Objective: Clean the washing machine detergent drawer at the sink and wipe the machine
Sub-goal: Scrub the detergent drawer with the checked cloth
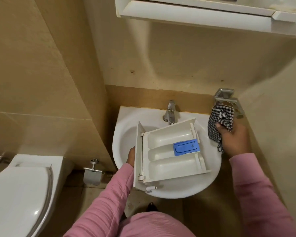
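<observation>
1. Head view: the detergent drawer [171,151] sits over the sink [125,134] with its compartments facing up. Its front panel is toward the person's left and its far corner is just beside the tap [170,112]. I cannot tell whether it rests on the rim.
2. Left hand [131,156] grips the drawer by the front panel from behind. Its fingers are mostly hidden.
3. Right hand [234,139] clutches a checked cloth [219,120] to the right of the basin, just below a chrome wall holder [229,101] and apart from the drawer.
4. No water shows at the tap. A blue insert [186,147] is seated in the middle compartment.
5. Step in hand (judged): the drawer clean at the sink is only beginning. The machine wipe is not yet done, and the machine is out of view.
6. Next move calls for water or the cloth in the compartments. The right hand is full, so working the tap means shifting the cloth. The left hand must steady the drawer over the basin. The blue insert probably needs lifting out to reach beneath it.
</observation>
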